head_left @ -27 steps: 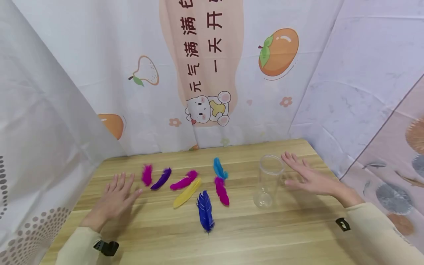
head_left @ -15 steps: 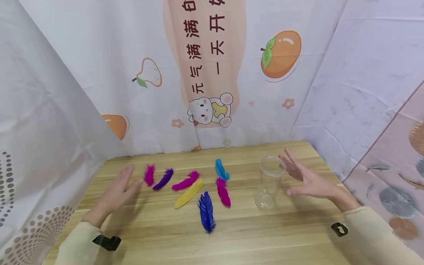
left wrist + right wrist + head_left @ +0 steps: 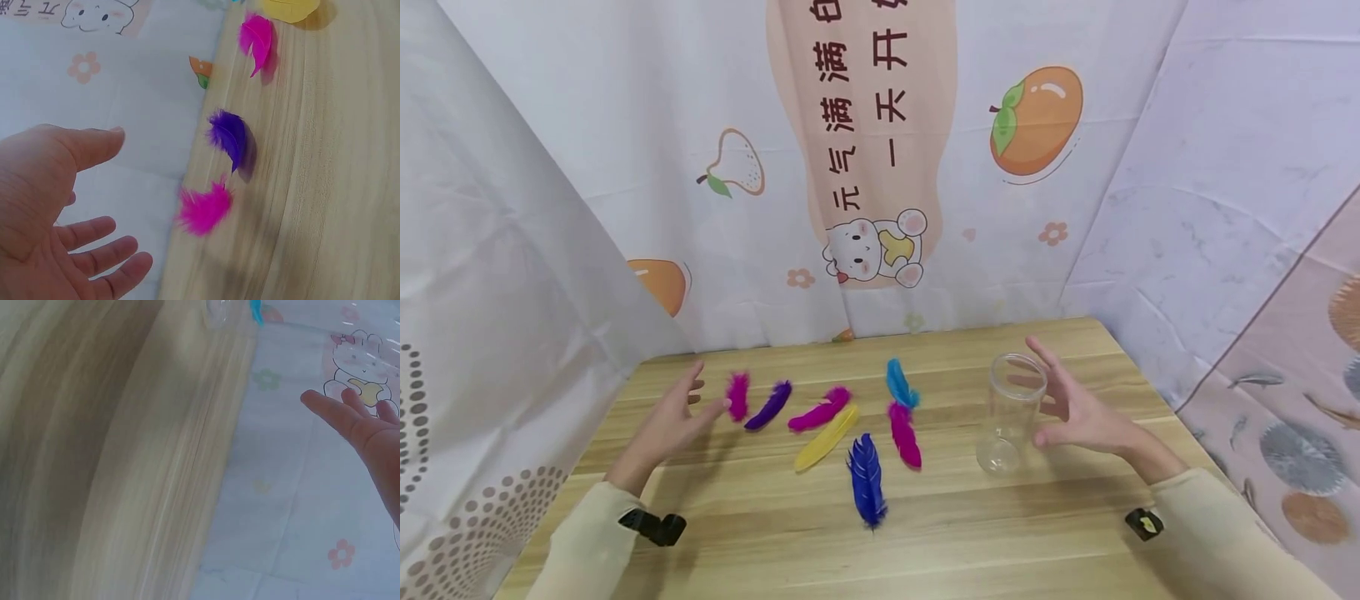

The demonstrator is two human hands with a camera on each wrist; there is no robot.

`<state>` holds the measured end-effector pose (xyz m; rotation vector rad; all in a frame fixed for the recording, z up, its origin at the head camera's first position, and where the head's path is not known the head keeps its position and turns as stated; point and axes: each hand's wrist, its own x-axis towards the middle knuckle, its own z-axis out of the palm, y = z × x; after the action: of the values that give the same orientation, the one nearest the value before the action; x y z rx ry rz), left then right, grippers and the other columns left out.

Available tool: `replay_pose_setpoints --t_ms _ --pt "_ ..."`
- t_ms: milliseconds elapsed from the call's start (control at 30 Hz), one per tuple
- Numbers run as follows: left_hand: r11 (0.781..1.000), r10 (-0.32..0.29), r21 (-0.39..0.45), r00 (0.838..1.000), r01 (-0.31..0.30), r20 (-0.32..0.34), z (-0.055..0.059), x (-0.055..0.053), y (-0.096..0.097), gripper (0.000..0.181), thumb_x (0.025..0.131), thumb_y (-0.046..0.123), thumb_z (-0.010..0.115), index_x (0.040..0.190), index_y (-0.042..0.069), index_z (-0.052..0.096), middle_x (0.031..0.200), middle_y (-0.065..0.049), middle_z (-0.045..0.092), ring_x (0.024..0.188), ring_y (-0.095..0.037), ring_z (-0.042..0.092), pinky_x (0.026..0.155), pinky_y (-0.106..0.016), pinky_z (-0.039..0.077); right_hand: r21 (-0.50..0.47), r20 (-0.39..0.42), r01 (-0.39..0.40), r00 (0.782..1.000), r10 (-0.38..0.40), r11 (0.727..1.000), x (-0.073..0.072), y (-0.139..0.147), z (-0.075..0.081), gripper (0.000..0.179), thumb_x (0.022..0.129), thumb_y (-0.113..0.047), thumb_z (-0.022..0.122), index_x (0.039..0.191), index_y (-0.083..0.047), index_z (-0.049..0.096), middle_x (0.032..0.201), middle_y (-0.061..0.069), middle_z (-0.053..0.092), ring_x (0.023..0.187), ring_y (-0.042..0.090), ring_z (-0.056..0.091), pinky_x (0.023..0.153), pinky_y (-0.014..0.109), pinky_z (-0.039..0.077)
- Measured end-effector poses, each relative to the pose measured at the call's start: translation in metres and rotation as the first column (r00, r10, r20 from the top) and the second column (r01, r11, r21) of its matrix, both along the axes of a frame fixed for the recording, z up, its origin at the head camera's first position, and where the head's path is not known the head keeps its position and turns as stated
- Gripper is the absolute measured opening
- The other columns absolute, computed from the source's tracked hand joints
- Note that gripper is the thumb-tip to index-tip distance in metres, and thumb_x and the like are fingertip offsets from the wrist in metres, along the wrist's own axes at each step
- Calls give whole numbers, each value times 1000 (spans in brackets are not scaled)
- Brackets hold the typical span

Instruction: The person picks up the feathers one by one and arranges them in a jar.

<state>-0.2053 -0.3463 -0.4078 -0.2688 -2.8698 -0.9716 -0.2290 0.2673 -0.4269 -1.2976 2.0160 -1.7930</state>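
Now, in the head view, a wood-grained desk (image 3: pixel 940 542) carries seven feathers and a clear cup (image 3: pixel 1010 417), which stands upright on the desk's right part. The right hand (image 3: pixel 1078 412) is just beside it, its grip wide and some fingers showing through the clear wall; whether they touch it cannot be told. Over the desk's left part is the left hand (image 3: pixel 673 421), its grip also wide, the thumb tip just beside a short pink feather (image 3: pixel 737 397) near the desk's back left corner. From there toward the desk's middle lie a purple feather (image 3: pixel 768 406), a curved pink feather (image 3: pixel 820 410) and a yellow feather (image 3: pixel 826 439). A light blue feather (image 3: pixel 898 383) lies toward the desk's back edge, meeting a magenta feather (image 3: pixel 905 435), while a dark blue feather (image 3: pixel 867 481) lies closest to the desk's front. Behind the desk hangs a white printed cloth (image 3: pixel 722 250). In the left wrist view, the left hand's thumb and fingers stand apart with nothing between them, and the short pink and purple feathers lie along the desk's back edge. In the right wrist view, the right hand's fingers reach out against the cloth beyond the desk's edge, the thumb out of frame.
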Motion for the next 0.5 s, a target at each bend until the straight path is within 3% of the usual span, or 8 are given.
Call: replay_pose_setpoints --t_ms 233,500 --pt "996 38 71 991 -47 129 -7 -13 -4 89 101 33 64 157 -9 9 141 -48 35 123 -64 45 97 -67 45 -84 -44 -86 996 82 993 -3 -10 -4 128 73 15 82 159 -6 -10 159 23 19 144 27 39 103 41 48" --pt "985 118 87 945 -151 304 -14 -22 -10 90 103 44 58 156 -10 10 147 -45 31 132 -58 39 102 -64 42 -124 -67 -156 987 148 980 -5 -18 -4 126 71 22 78 157 0 -11 158 23 22 145 29 38 106 48 45"
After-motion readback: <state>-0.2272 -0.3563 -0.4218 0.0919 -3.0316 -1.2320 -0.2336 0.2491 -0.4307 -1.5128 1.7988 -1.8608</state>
